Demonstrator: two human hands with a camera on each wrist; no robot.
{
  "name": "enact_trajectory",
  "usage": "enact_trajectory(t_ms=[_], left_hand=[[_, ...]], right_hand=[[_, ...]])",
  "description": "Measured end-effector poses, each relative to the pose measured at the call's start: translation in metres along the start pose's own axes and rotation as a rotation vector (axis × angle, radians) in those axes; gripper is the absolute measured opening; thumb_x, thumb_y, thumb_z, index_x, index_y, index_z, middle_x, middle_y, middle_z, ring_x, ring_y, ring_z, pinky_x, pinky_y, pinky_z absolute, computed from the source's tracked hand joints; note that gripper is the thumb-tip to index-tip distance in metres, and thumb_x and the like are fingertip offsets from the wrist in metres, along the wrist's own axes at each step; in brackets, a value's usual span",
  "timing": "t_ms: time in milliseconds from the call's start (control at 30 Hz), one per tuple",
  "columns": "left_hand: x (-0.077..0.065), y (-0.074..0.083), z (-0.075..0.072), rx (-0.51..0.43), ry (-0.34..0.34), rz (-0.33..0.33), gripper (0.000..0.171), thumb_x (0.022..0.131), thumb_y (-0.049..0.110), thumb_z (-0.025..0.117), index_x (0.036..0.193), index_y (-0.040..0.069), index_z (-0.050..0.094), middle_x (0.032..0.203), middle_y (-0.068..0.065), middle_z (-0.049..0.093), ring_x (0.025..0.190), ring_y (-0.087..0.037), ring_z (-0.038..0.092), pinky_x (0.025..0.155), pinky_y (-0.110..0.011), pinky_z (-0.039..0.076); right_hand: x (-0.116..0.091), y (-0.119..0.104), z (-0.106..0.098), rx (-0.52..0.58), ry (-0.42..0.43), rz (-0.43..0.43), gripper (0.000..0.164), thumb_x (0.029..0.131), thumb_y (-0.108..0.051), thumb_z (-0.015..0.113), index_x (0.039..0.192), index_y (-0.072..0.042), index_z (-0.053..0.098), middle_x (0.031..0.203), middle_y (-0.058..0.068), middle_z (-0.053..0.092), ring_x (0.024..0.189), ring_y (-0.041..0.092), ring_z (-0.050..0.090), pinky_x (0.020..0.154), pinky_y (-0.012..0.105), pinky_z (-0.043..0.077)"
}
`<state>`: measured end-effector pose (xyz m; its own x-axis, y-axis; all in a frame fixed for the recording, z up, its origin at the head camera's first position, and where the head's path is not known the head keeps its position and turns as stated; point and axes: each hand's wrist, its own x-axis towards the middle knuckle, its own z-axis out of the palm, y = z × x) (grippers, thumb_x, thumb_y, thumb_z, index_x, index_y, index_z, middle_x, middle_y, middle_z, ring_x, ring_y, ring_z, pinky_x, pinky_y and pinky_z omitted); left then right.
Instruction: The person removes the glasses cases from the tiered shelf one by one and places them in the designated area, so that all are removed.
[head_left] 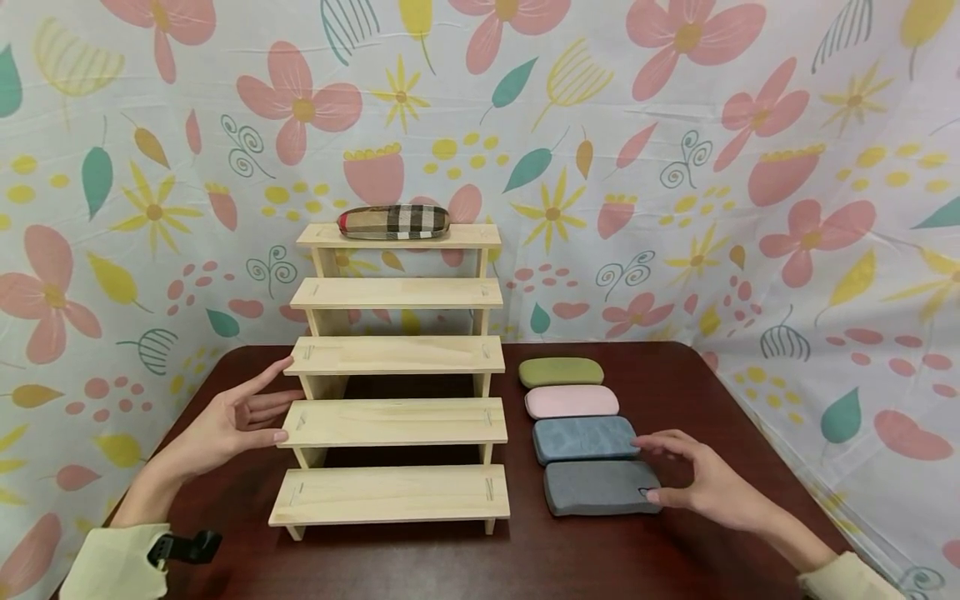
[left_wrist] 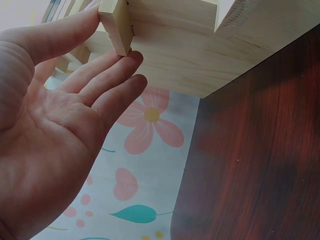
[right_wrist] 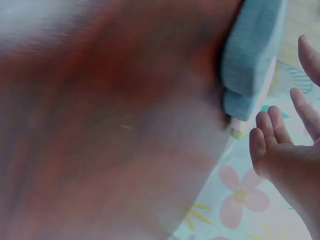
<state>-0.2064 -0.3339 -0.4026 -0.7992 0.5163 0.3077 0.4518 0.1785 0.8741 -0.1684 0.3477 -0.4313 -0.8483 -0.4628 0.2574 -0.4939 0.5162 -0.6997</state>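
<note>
A five-step wooden display rack (head_left: pixel 397 421) stands on the table. My left hand (head_left: pixel 217 425) is at its left side, thumb touching the end of the second step from the bottom and index fingertip at the third step's corner. The left wrist view shows those fingers nearly straight beside a plank end (left_wrist: pixel 117 25). On the top step lies a plaid glasses case (head_left: pixel 393 222). Right of the rack, glasses cases lie in a column: green (head_left: pixel 561 372), pink (head_left: pixel 572 402), blue (head_left: pixel 583 439) and grey (head_left: pixel 600 488). My right hand (head_left: pixel 708 483) spreads its fingers beside the blue and grey cases' right ends.
Everything stands on a dark reddish-brown table (head_left: pixel 420 567). Behind and at both sides hangs a white cloth (head_left: pixel 645 275) printed with flowers and leaves. A black strap (head_left: pixel 183 547) shows at the left cuff.
</note>
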Motion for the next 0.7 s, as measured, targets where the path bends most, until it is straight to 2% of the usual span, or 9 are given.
enact_trajectory(t_ms=[133,233,400,600,700], left_hand=[[0.0,0.0,0.0,-0.001,0.001,-0.001,0.096,0.095,-0.015,0.069,0.17,0.009,0.014,0.152,-0.037,0.045,0.134,-0.012,0.059,0.086,-0.039,0.062],[0.001,0.0,0.0,0.001,0.003,-0.001,0.096,0.094,-0.015,0.069,0.17,0.008,0.015,0.151,-0.04,0.044,0.133,-0.013,0.059,0.085,-0.04,0.062],[0.001,0.0,0.0,0.003,0.002,-0.002,0.096,0.094,-0.015,0.069,0.17,0.008,0.015,0.15,-0.041,0.043,0.133,-0.012,0.059,0.086,-0.039,0.062],[0.001,-0.001,0.0,0.0,0.001,-0.005,0.096,0.094,-0.015,0.069,0.17,0.009,0.015,0.151,-0.041,0.043,0.134,-0.012,0.059,0.087,-0.039,0.062],[0.0,-0.002,0.0,-0.006,0.001,-0.007,0.096,0.095,-0.015,0.069,0.17,0.009,0.015,0.151,-0.04,0.044,0.133,-0.013,0.059,0.087,-0.039,0.062]], right_hand=[[0.011,-0.013,-0.007,-0.039,-0.005,-0.031,0.061,0.085,-0.009,0.09,0.14,-0.002,0.064,0.132,0.013,0.059,0.114,0.012,0.057,0.091,0.024,0.05],[0.021,-0.023,-0.01,-0.073,-0.003,-0.049,0.06,0.084,-0.011,0.091,0.139,-0.007,0.066,0.132,0.008,0.06,0.113,0.009,0.055,0.09,0.025,0.05],[0.039,-0.041,-0.018,-0.104,0.017,-0.091,0.06,0.085,-0.013,0.091,0.14,-0.015,0.066,0.132,0.004,0.06,0.113,0.008,0.053,0.091,0.021,0.048],[0.067,-0.062,-0.029,-0.133,0.032,-0.128,0.06,0.086,-0.009,0.09,0.14,-0.018,0.066,0.13,-0.002,0.061,0.112,0.01,0.053,0.092,0.021,0.045],[0.082,-0.072,-0.032,-0.163,0.034,-0.137,0.058,0.086,-0.013,0.09,0.139,-0.018,0.066,0.129,-0.003,0.062,0.112,0.01,0.055,0.092,0.022,0.045]])
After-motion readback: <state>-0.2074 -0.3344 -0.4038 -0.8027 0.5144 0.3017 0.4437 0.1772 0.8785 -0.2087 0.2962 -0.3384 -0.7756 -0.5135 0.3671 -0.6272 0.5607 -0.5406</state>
